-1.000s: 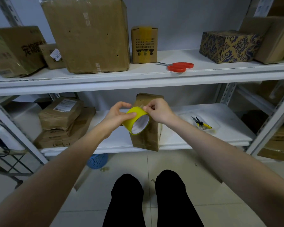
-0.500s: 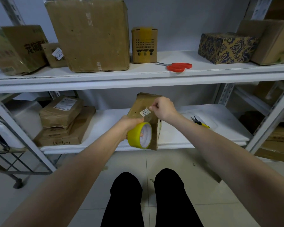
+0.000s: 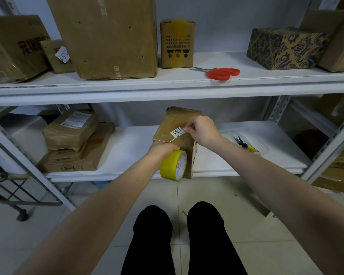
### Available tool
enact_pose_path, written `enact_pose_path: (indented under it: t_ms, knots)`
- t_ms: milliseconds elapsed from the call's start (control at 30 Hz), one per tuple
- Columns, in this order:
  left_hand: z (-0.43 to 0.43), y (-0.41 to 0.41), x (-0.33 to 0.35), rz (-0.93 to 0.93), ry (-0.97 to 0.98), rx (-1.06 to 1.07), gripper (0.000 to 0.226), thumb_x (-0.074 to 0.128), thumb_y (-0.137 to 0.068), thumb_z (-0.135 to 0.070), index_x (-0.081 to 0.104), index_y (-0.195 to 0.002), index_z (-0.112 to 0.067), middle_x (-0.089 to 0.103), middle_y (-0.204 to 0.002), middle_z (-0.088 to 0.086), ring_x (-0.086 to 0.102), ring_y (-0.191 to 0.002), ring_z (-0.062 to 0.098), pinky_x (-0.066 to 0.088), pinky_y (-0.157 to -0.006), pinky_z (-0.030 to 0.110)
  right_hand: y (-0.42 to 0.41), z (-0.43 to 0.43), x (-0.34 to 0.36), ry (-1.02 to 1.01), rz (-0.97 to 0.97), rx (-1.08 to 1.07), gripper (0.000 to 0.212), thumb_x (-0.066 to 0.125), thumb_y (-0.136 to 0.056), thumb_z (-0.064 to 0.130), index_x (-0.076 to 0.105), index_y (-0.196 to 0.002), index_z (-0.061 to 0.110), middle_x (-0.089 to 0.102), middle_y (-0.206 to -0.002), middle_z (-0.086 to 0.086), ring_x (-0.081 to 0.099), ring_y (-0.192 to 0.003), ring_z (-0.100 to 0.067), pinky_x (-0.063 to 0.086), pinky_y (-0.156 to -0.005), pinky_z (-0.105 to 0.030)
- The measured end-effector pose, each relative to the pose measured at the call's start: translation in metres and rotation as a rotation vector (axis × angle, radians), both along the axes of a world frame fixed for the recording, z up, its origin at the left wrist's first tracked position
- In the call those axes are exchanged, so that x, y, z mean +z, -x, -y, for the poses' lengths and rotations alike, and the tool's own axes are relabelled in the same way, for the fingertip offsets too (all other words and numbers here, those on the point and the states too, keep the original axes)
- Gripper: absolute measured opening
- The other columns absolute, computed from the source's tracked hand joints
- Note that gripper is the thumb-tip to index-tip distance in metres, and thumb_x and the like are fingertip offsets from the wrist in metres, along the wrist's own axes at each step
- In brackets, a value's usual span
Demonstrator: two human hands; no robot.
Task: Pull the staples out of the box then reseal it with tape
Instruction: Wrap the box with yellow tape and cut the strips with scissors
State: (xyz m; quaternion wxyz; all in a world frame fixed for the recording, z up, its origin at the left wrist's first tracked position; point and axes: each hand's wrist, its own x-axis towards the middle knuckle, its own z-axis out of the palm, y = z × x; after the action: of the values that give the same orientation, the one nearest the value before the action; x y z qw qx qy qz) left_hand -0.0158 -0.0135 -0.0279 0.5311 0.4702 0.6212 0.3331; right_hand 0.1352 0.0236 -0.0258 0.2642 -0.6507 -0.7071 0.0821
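The right hand (image 3: 204,131) is pinching what looks like the tape end (image 3: 185,129) against the box (image 3: 175,120), beside its white label (image 3: 177,132). The left hand (image 3: 163,149) is gripping the yellow tape roll (image 3: 168,165), sitting just below and nearer. The box is standing tall at the near edge of the low shelf (image 3: 131,143). The next pull is looking like a straight run down the box's long side.

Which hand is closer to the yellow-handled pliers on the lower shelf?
Right. The right hand pinches the tape end at the box, just left of the pliers; the left hand grips the tape roll farther left.
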Motion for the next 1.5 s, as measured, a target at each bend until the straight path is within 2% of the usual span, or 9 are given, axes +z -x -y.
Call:
enact_pose_path:
  t_ms: [133,267,433,633,733,867,1000,1200,1500]
  knots:
    - [-0.003,0.0,-0.009,0.021,0.054,-0.01,0.025,0.068,-0.084,-0.014,0.058,-0.106,-0.019,0.064,-0.108,0.012,0.064,-0.092,0.029,0.055,-0.082,0.039,0.001,-0.004,-0.006,0.019,0.037,0.031,0.015,0.065,-0.089,0.027,0.072,-0.088,0.014,0.07,-0.09,-0.007,0.063,-0.09,-0.027,0.049,-0.078,-0.036]
    - [-0.002,0.002,-0.012,0.043,0.116,-0.014,0.027,0.068,-0.086,-0.014,0.055,-0.11,-0.018,0.061,-0.102,0.011,0.062,-0.072,0.023,0.056,-0.048,0.027,-0.001,-0.006,-0.011,0.036,0.044,0.029,0.015,0.066,-0.089,0.028,0.072,-0.089,0.015,0.071,-0.092,-0.007,0.062,-0.09,-0.026,0.049,-0.076,-0.034]
    - [-0.005,0.004,-0.022,-0.22,0.069,-0.085,0.055,0.071,-0.077,-0.036,0.052,-0.125,-0.018,0.059,-0.124,0.008,0.059,-0.109,0.03,0.052,-0.089,0.04,-0.001,-0.006,-0.012,0.017,0.062,0.04,0.015,0.066,-0.088,0.029,0.073,-0.088,0.015,0.071,-0.089,-0.005,0.063,-0.088,-0.024,0.049,-0.075,-0.031]
    - [-0.004,0.006,-0.016,-1.033,-0.794,-0.196,0.033,0.051,-0.084,-0.013,0.061,-0.113,-0.022,0.054,-0.121,-0.001,0.043,-0.118,0.026,0.033,-0.098,0.038,-0.001,-0.004,-0.014,-0.03,0.077,0.046,0.013,0.067,-0.086,0.027,0.072,-0.084,0.016,0.072,-0.085,-0.005,0.064,-0.087,-0.028,0.049,-0.075,-0.033]
    - [-0.012,0.009,-0.012,-1.179,-0.881,-0.517,0.044,0.049,-0.081,-0.008,0.065,-0.117,-0.029,0.057,-0.127,-0.014,0.032,-0.131,0.019,0.01,-0.107,0.037,-0.001,-0.002,-0.012,-0.048,0.131,0.048,0.015,0.064,-0.086,0.029,0.071,-0.083,0.016,0.071,-0.086,-0.004,0.064,-0.088,-0.029,0.051,-0.074,-0.034]
    - [-0.013,0.01,-0.011,-1.201,-0.879,-0.595,0.046,0.048,-0.084,-0.008,0.062,-0.122,-0.03,0.053,-0.134,-0.017,0.023,-0.139,0.016,0.007,-0.114,0.042,0.001,0.001,-0.009,-0.086,0.357,0.027,0.024,0.058,-0.088,0.036,0.067,-0.092,0.014,0.068,-0.093,-0.007,0.062,-0.094,-0.031,0.05,-0.07,-0.034]
    - [-0.013,0.009,-0.012,-1.181,-0.83,-0.606,0.047,0.048,-0.082,-0.007,0.063,-0.121,-0.028,0.052,-0.138,-0.014,0.024,-0.14,0.016,0.016,-0.116,0.044,-0.005,-0.001,0.005,-0.095,0.323,-0.091,0.067,0.076,-0.074,0.047,0.042,-0.114,0.004,0.055,-0.114,-0.016,0.05,-0.11,-0.034,0.047,-0.076,-0.04]
    - [-0.013,0.009,-0.015,-1.088,-0.838,-0.569,0.044,0.049,-0.08,-0.004,0.064,-0.117,-0.022,0.056,-0.135,-0.009,0.025,-0.14,0.019,0.016,-0.117,0.043,-0.006,0.01,-0.009,-0.19,0.218,0.044,0.018,0.054,-0.087,0.013,0.063,-0.103,0.01,0.061,-0.104,-0.01,0.056,-0.105,-0.032,0.049,-0.075,-0.039]
    - [-0.02,0.013,-0.023,-1.028,-0.837,-0.566,0.043,0.049,-0.076,-0.006,0.054,-0.118,-0.017,0.061,-0.124,-0.003,0.033,-0.13,0.025,0.024,-0.112,0.041,-0.011,0.027,-0.043,-0.269,0.398,0.152,0.04,0.037,-0.084,0.028,0.072,-0.098,0.017,0.068,-0.092,0.001,0.065,-0.083,-0.024,0.047,-0.072,-0.031]
